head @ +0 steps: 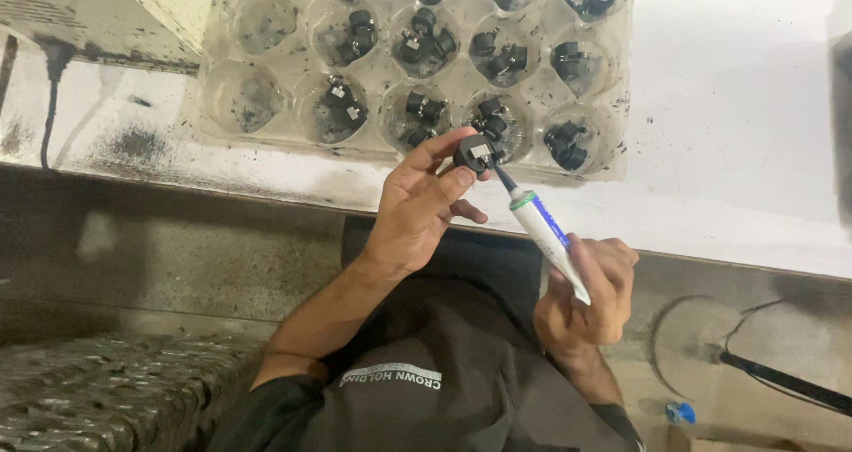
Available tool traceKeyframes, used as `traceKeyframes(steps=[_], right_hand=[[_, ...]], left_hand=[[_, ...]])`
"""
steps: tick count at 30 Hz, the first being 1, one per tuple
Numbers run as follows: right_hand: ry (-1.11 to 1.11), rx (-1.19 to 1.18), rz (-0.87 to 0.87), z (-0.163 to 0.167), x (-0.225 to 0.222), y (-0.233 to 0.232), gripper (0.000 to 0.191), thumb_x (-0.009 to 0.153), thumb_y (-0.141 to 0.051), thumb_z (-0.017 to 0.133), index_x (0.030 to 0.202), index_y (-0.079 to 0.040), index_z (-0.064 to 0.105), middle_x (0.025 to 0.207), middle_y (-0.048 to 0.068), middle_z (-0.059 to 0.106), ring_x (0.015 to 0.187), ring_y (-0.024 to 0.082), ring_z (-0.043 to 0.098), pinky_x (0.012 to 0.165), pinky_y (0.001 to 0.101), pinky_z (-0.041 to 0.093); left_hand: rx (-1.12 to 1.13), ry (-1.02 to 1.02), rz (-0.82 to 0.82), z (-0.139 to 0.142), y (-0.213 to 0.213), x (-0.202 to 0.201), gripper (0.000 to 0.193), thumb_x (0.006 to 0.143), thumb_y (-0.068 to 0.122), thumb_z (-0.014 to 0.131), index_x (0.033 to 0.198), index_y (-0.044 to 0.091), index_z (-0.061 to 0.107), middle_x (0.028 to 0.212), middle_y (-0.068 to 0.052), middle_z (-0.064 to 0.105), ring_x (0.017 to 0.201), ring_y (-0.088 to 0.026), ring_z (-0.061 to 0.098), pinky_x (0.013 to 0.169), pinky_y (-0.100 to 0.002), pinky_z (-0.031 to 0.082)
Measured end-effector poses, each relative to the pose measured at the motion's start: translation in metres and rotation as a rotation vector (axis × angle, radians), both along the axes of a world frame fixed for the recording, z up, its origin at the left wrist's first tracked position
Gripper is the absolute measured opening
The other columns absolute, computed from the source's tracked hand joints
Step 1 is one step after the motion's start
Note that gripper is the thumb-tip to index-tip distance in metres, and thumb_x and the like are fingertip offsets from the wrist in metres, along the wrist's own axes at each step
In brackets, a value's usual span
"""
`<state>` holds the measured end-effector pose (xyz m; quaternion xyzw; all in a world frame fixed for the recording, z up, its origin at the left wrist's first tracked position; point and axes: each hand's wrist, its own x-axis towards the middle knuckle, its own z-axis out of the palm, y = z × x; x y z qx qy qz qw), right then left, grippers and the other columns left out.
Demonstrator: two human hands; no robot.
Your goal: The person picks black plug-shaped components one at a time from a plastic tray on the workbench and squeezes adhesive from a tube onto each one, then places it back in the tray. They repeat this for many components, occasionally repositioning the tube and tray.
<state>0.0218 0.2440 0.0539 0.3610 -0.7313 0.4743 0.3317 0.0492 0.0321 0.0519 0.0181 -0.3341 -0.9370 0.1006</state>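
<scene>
Applying paste: left hand [417,208] pinches a black part [474,153] between thumb and forefinger, just near the tray [266,70] edge on the white tabletop [737,106]. Right hand [590,297] wraps a tube [543,230], nozzle touching the part. Judged step: dosing the part. Next move likely needs a gentle squeeze and a steady tip.

left hand [417,208] raised, thumb and forefinger pinched shut, wrist bent back. right hand [590,297] lower, fist-curled, thumb on top.
</scene>
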Motion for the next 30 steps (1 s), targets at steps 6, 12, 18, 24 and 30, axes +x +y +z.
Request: traceKeyframes(steps=[6,12,18,24,30], right_hand=[[0.018,0.078,0.012,0.003,0.002,-0.003,0.036,0.093,0.006,0.073,0.127,0.0,0.062,0.107,0.013,0.068,0.094,0.026,0.066,0.087,0.0412,0.046],[-0.013,0.09,-0.011,0.001,0.003,0.001,0.039,0.089,0.008,0.074,0.126,-0.001,0.064,0.106,0.013,0.07,0.094,0.025,0.066,0.085,0.0395,0.043],[-0.021,0.077,-0.038,-0.011,0.001,0.004,0.041,0.088,0.008,0.074,0.126,-0.003,0.065,0.106,0.011,0.072,0.091,0.02,0.066,0.087,0.038,0.039],[-0.015,0.069,-0.031,-0.018,0.001,0.007,0.042,0.09,0.007,0.076,0.128,-0.005,0.065,0.106,0.01,0.072,0.09,0.018,0.065,0.087,0.0368,0.038],[-0.022,0.069,-0.032,-0.017,0.002,0.007,0.041,0.091,0.008,0.075,0.128,-0.005,0.065,0.106,0.011,0.073,0.091,0.018,0.065,0.085,0.0358,0.037]], left_hand=[[-0.02,0.007,0.023,-0.004,0.001,0.001,0.046,0.104,0.003,0.066,0.149,0.002,0.053,0.13,-0.009,0.063,0.117,-0.018,0.064,0.081,-0.038,0.065],[-0.027,0.013,0.031,-0.011,0.001,0.002,0.046,0.104,0.003,0.067,0.148,0.002,0.053,0.129,-0.01,0.066,0.118,-0.018,0.064,0.082,-0.038,0.065],[-0.046,0.034,0.039,-0.017,0.001,0.002,0.046,0.105,0.001,0.066,0.149,0.002,0.053,0.131,-0.01,0.067,0.119,-0.02,0.066,0.081,-0.038,0.066],[-0.063,0.037,0.044,-0.019,0.001,0.003,0.046,0.104,0.001,0.067,0.149,0.001,0.053,0.13,-0.01,0.067,0.12,-0.02,0.066,0.081,-0.037,0.066],[-0.057,0.038,0.042,-0.02,0.002,0.003,0.046,0.105,0.001,0.067,0.149,0.002,0.053,0.131,-0.011,0.067,0.12,-0.019,0.065,0.082,-0.037,0.067]])
